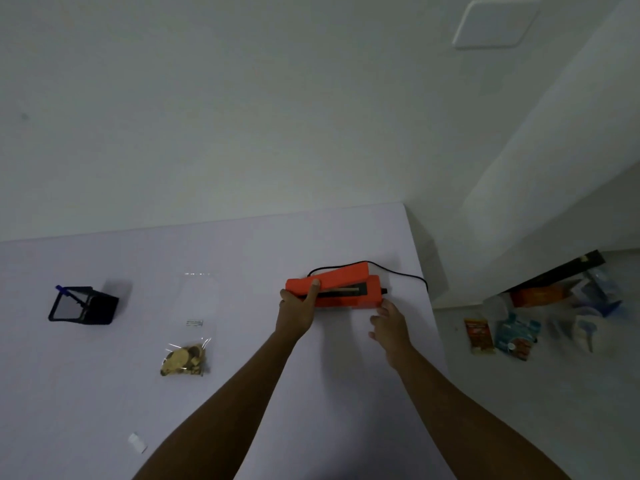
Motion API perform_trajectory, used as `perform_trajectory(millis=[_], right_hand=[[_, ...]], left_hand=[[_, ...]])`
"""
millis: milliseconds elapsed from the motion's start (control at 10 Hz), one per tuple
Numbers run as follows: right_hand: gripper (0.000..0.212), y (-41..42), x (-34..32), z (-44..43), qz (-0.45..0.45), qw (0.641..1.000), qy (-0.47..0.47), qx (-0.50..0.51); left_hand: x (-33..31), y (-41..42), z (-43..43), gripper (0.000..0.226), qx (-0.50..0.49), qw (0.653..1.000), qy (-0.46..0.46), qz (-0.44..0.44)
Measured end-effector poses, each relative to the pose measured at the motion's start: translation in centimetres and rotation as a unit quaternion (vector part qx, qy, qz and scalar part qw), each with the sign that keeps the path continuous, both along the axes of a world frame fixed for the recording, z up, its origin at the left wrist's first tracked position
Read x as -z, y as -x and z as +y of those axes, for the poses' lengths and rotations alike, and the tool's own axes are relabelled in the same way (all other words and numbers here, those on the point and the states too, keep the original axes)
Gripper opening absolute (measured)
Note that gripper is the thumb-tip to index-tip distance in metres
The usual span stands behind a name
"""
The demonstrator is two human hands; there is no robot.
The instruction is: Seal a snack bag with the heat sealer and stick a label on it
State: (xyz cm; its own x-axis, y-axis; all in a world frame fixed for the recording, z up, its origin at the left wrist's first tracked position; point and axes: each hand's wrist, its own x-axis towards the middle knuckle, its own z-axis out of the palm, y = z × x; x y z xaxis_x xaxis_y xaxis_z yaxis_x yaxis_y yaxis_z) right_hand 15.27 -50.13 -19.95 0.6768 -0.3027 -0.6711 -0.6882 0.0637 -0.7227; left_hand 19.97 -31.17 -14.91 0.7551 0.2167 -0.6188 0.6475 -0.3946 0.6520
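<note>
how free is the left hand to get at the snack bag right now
Probably yes: the snack bag lies on the table left of the left hand, with nothing between them. That hand grips the heat sealer, so it would have to let go first.

The heat sealer [343, 284] and its cord [406, 274] are blocking the far right corner of the table [329, 410]. Bare surface is stretching between it and the snack bag [185, 358], with the pen holder [83, 305] standing far left.
</note>
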Motion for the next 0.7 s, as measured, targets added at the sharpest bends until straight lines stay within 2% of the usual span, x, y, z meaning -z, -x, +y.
perform_trajectory(millis=[200,300,400,500,600,700], right_hand=[[0.067,0.6,-0.6,1.0,0.002,1.000,-0.011,-0.003],[0.069,1.1,-1.0,2.0,0.012,1.000,-0.012,0.014],[0.065,2.0,-2.3,3.5,0.011,1.000,0.007,-0.005],[0.054,3.1,-5.0,6.3,-0.005,0.995,0.055,-0.080],[0.049,2.3,-8.4,10.5,-0.067,0.978,0.113,-0.161],[0.047,0.3,-12.7,15.0,-0.152,0.955,0.147,-0.208]], left_hand=[[-0.1,0.9,0.6,0.087,0.035,0.999,-0.026,-0.005],[-0.9,1.9,1.5,0.084,0.086,0.995,-0.046,-0.019],[-1.9,3.0,3.6,0.092,0.154,0.984,-0.079,-0.047],[-3.3,3.8,6.7,0.082,0.243,0.955,-0.147,-0.086],[-4.6,2.9,10.2,0.077,0.301,0.914,-0.244,-0.123],[-8.0,0.7,13.4,0.073,0.323,0.889,-0.272,-0.175]])
